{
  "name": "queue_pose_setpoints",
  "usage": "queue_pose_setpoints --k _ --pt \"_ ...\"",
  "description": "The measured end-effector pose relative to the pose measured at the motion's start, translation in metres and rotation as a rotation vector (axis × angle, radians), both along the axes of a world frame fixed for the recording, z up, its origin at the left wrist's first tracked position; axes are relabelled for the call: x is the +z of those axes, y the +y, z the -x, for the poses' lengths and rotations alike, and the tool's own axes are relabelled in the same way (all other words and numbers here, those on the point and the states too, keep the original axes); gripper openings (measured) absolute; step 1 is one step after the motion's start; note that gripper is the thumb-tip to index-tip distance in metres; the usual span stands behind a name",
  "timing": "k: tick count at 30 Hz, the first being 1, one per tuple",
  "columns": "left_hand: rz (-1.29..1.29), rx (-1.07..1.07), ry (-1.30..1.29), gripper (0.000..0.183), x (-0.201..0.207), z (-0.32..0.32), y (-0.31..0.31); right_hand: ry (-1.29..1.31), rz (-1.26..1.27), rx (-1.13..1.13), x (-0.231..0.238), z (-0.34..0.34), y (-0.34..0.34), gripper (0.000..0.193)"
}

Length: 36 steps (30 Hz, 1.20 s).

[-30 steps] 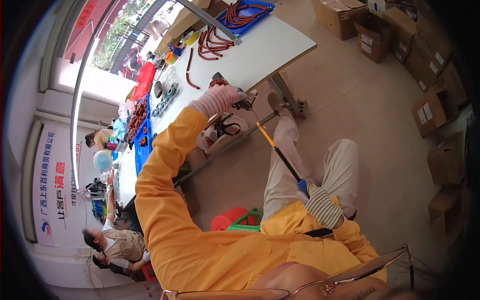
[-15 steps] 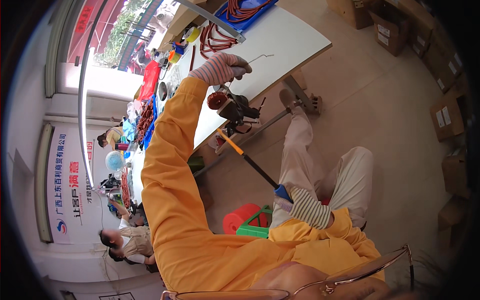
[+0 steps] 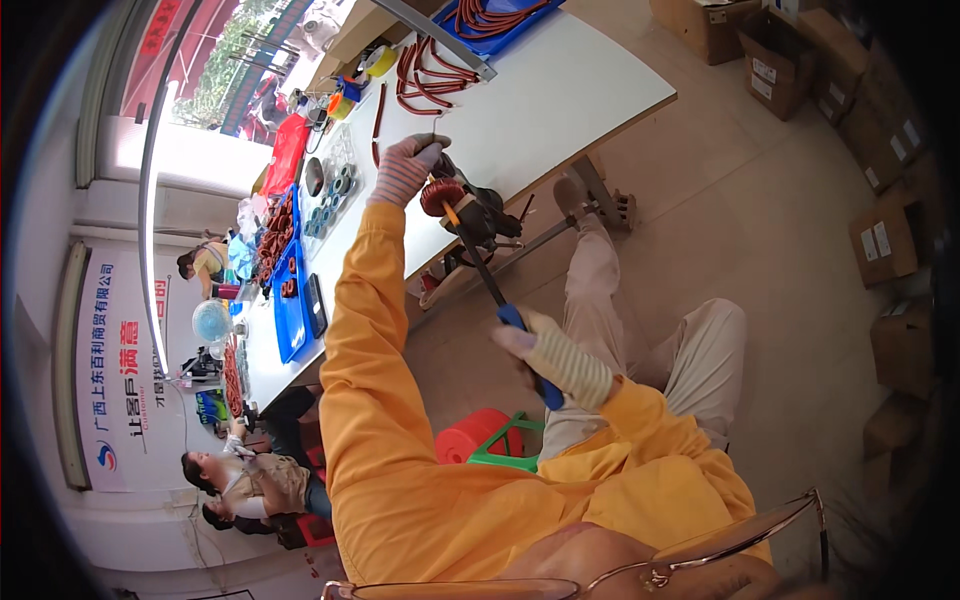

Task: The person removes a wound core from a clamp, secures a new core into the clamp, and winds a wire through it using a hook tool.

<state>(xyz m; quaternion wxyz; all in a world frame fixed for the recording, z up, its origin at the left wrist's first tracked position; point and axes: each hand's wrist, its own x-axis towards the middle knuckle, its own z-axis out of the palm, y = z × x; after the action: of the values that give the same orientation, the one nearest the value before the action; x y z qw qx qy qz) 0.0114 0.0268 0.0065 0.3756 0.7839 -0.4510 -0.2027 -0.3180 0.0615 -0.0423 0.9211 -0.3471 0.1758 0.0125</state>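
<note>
A copper-red wound ring coil (image 3: 436, 200) sits at the dark bench vise (image 3: 485, 222) on the table's edge. Just beyond it, my left hand (image 3: 405, 170), in a striped glove, is closed on a thin wire (image 3: 434, 128) whose end shows above the fingers. My right hand (image 3: 565, 358), also gloved, grips the blue handle of a long tool (image 3: 482, 265) with a black shaft and orange tip. The tip meets the coil; whether it passes through the ring I cannot tell. The vise jaws are partly hidden.
Red-brown wire lengths (image 3: 425, 80) lie on the white table (image 3: 560, 95), near a blue tray (image 3: 290, 325) with coils. Co-workers (image 3: 265, 480) sit at left. A green stool (image 3: 510, 445) stands below; cardboard boxes (image 3: 885, 240) line the right side.
My right hand has raised the tool up and left, bringing its orange tip to the coil. My left hand has drawn slightly left and down, close beside the coil.
</note>
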Motion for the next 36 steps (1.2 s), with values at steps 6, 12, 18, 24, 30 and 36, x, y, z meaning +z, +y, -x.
queue_pose_setpoints --k 6,12,18,24,30,36 --pt "0.244 0.251 -0.134 0.021 -0.032 0.016 0.038 -0.396 -0.673 0.023 0.013 0.002 0.012 0.019" --pt "0.083 0.472 -0.037 0.027 -0.005 0.049 0.080 -0.331 -0.681 -0.035 0.027 0.077 0.031 0.015" --pt "0.362 0.060 -0.574 0.048 0.002 0.065 0.094 -0.175 -0.539 -0.024 0.006 0.136 0.028 0.016" --pt "0.016 -0.155 -0.697 0.063 0.019 0.089 0.074 -0.001 -0.317 -0.064 0.006 0.143 0.018 0.023" --pt "-0.141 -0.158 -0.425 0.035 0.030 0.080 0.042 0.094 0.653 -0.095 -0.044 0.129 -0.027 0.027" --pt "-0.078 -0.068 -0.448 0.039 0.025 0.085 0.043 0.209 1.501 -0.128 -0.074 0.099 -0.083 0.033"
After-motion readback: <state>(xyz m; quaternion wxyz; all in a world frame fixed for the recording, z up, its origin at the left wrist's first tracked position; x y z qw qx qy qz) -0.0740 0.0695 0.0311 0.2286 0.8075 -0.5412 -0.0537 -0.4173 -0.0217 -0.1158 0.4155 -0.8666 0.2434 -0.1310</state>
